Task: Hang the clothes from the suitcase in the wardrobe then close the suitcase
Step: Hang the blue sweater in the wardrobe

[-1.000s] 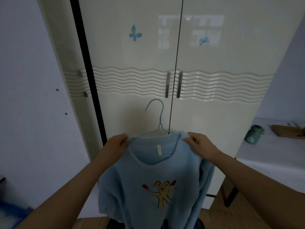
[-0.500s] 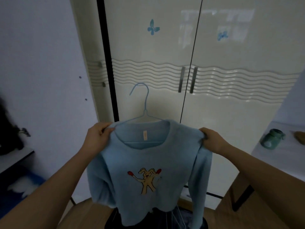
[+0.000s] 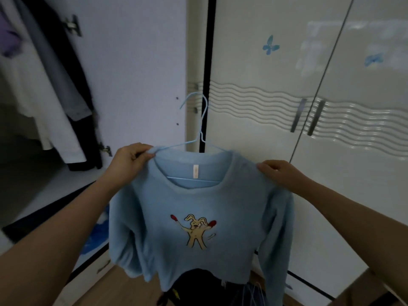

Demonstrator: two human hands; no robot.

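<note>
blue bunny sweater (image 3: pixel 198 217) on its wire hanger (image 3: pixel 199 129), not yet hung.
left hand (image 3: pixel 130 157) and right hand (image 3: pixel 280 173) each pinch a shoulder, before the closed wardrobe doors (image 3: pixel 265 129); clothes hang in the open section (image 3: pixel 44 96) at left; the suitcase seems out of view.

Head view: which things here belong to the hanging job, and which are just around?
Job: light blue sweater with rabbit print; blue wire hanger; both hands; open wardrobe section with hung clothes.
Around: closed glossy doors; butterfly stickers.
</note>
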